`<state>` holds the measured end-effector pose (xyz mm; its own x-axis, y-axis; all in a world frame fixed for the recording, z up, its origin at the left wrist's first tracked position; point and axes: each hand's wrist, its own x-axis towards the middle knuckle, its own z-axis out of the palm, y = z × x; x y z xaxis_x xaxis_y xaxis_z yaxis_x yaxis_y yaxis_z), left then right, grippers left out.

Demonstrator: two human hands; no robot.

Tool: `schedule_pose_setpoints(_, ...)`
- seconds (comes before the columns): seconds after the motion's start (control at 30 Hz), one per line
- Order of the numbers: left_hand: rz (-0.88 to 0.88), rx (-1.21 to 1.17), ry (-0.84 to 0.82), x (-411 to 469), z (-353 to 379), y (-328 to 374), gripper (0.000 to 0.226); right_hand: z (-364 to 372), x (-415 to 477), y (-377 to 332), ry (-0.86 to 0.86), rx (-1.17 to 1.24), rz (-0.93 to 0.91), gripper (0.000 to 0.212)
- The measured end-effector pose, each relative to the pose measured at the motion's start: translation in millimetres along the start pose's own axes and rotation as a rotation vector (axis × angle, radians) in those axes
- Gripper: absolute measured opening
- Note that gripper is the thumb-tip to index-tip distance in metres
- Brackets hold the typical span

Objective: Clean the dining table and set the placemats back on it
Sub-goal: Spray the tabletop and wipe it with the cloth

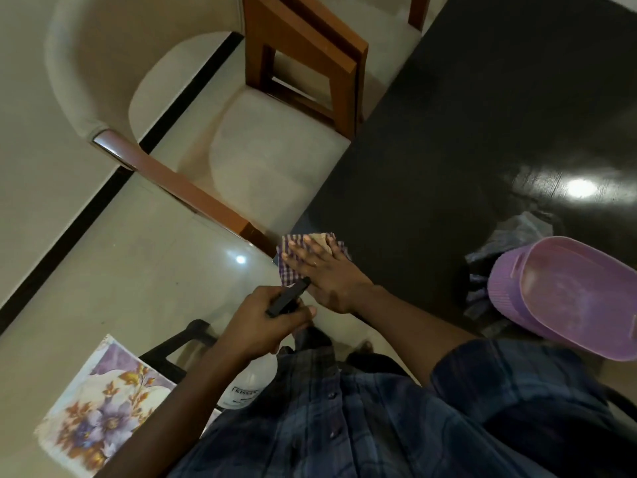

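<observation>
Right hand flat, fingers spread, pressing checked cloth onto dining table corner. Cloth soft, light, likely bunches: keep palm on middle. Left hand grips spray bottle by trigger neck, just beside right wrist. Floral placemat below left forearm, off table; probably thin, bendy.

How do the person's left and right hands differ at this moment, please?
The left hand grips a spray bottle, while the right hand presses on a cloth. The left hand's fingers are curled; the right hand's lie straight and spread. The right hand rests on the table corner; the left hand is held off its edge. Both sit close together by that corner.
</observation>
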<state>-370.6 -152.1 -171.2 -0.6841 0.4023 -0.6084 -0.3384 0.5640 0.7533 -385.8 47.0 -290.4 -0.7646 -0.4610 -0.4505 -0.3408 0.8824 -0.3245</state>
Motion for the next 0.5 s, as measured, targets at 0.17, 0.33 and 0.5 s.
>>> schedule_pose_setpoints(0.17,0.019,-0.008,-0.047,11.8,-14.3,-0.9,0.037,21.0,-39.9,15.1,0.031,0.033,0.017,0.064)
schedule_pose_setpoints(0.33,0.011,0.009,-0.082,21.2,-25.2,-1.9,0.035,30.9,-115.3,42.3,0.028,0.095,0.225,0.064)
schedule_pose_setpoints(0.5,0.03,-0.003,-0.107,22.7,-34.3,-3.1,0.032,18.1,-100.2,46.3,0.083,0.182,0.398,0.065)
